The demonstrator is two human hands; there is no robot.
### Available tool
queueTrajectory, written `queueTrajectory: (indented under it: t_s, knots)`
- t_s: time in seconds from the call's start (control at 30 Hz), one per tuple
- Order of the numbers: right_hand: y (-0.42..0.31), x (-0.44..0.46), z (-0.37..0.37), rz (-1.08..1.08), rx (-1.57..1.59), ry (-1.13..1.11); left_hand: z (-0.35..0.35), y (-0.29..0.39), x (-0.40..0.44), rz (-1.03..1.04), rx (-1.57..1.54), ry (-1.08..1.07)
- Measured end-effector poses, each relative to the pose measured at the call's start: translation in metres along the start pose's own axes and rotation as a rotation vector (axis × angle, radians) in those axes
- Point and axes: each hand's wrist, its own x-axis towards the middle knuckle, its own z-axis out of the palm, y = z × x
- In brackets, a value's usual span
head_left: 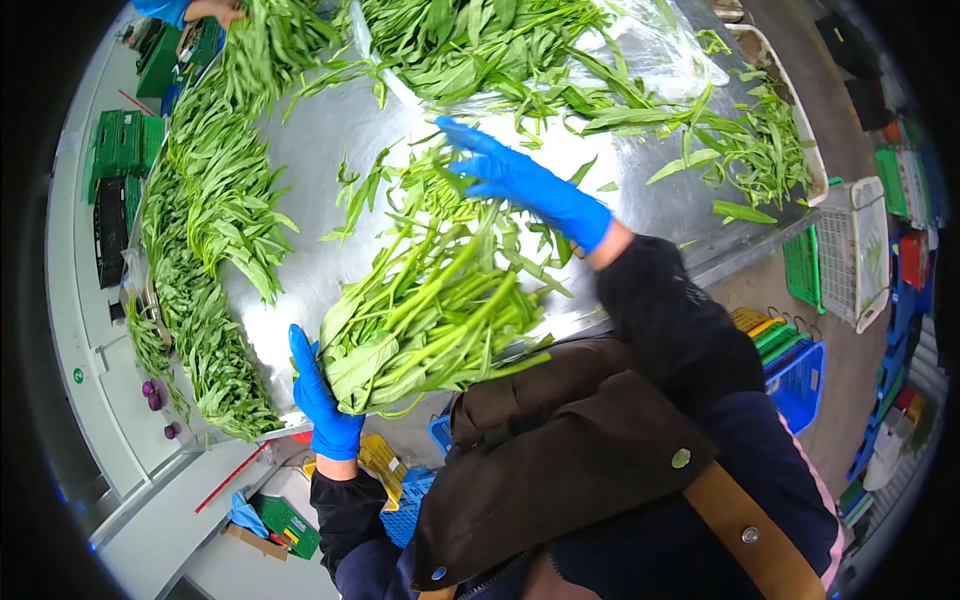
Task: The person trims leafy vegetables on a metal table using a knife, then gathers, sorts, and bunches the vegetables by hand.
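My left hand, in a blue glove, is at the near edge of the metal table with its thumb up. It cups the leafy end of a bunch of water spinach, and its other fingers are hidden behind the leaves. My right hand, gloved in blue too, hovers over the far end of this bunch, fingers stretched out and nothing in them. Loose leaves and stems lie scattered around the bunch on the table.
Long rows of water spinach line the table's left side. A bigger heap lies at the back by clear plastic sheeting. Another person's hand touches greens at top left. A white tub and crates stand right.
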Motion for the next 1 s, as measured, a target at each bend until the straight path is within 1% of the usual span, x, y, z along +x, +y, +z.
queueTrajectory:
  t_s: [0.03,0.07,0.1,0.13,0.17,0.23,0.27,0.3,0.33,0.37,0.4,0.43,0.47,0.5,0.57,0.6,0.67,0.7,0.73,0.8,0.87,0.9,0.97,1.0]
  knots:
    - [-0.004,0.001,0.014,0.157,0.374,-0.003,0.001,0.009,0.006,-0.003,-0.019,-0.039]
    - [-0.008,0.001,0.022,0.154,0.372,0.005,0.005,0.008,0.011,0.025,-0.002,-0.065]
    - [-0.010,0.001,0.030,0.208,0.209,-0.091,0.009,0.007,0.014,0.050,0.016,-0.087]
    - [-0.012,-0.001,0.038,0.263,0.048,-0.189,0.009,0.014,0.016,-0.006,-0.033,-0.133]
    - [-0.007,-0.001,0.030,0.028,-0.048,-0.179,0.009,0.012,0.014,-0.050,-0.089,-0.133]
    - [0.003,-0.002,0.015,-0.445,-0.281,-0.063,0.004,0.007,0.008,-0.155,-0.173,-0.118]
    - [0.000,-0.010,-0.011,-0.357,0.007,0.007,0.001,0.014,0.008,-0.147,-0.217,-0.108]
    - [-0.001,-0.016,-0.043,-0.197,0.513,0.030,0.002,0.011,0.006,-0.189,-0.344,-0.053]
    - [0.003,-0.019,-0.069,-0.142,0.868,0.000,-0.001,0.012,0.005,-0.196,-0.328,-0.060]
    - [-0.001,-0.018,-0.077,-0.088,0.983,-0.047,-0.004,0.013,0.004,-0.202,-0.310,-0.068]
    - [0.006,-0.017,-0.070,-0.013,0.270,-0.016,-0.002,0.012,0.004,-0.189,-0.324,-0.043]
    - [-0.002,-0.017,-0.045,0.060,-0.445,0.015,0.000,0.014,0.006,-0.187,-0.324,-0.043]
    - [-0.028,-0.022,-0.014,0.161,-0.689,0.087,0.003,0.017,0.009,-0.183,-0.359,-0.044]
    - [-0.015,-0.014,-0.007,0.005,-0.332,0.075,0.005,0.019,0.012,-0.178,-0.393,-0.049]
    - [-0.013,0.002,0.026,-0.128,-0.037,0.047,0.009,0.018,0.016,-0.179,-0.306,-0.056]
    - [-0.021,0.000,0.028,-0.131,-0.034,0.050,0.009,0.019,0.019,-0.160,-0.313,-0.063]
    - [-0.038,-0.002,0.031,0.178,-0.508,-0.192,0.007,0.027,0.018,-0.244,-0.461,-0.093]
    - [-0.013,0.001,0.010,-0.053,-0.165,0.016,0.006,0.030,0.018,-0.289,-0.533,-0.103]
    - [0.008,0.004,-0.027,-0.042,-0.180,0.156,0.006,0.033,0.015,-0.293,-0.526,-0.089]
    - [0.011,0.005,-0.046,-0.032,-0.192,0.294,0.005,0.033,0.013,-0.297,-0.515,-0.074]
    - [-0.016,-0.009,-0.018,0.313,-0.087,0.143,0.008,0.025,0.011,-0.290,-0.487,-0.047]
    - [-0.023,-0.020,0.003,0.468,0.130,0.067,0.011,0.025,0.012,-0.243,-0.429,-0.040]
    - [-0.013,-0.032,0.045,0.228,0.261,0.002,0.017,0.017,0.015,-0.222,-0.390,0.013]
    - [-0.005,-0.032,0.041,0.186,0.169,0.017,0.016,0.011,0.014,-0.187,-0.310,0.006]
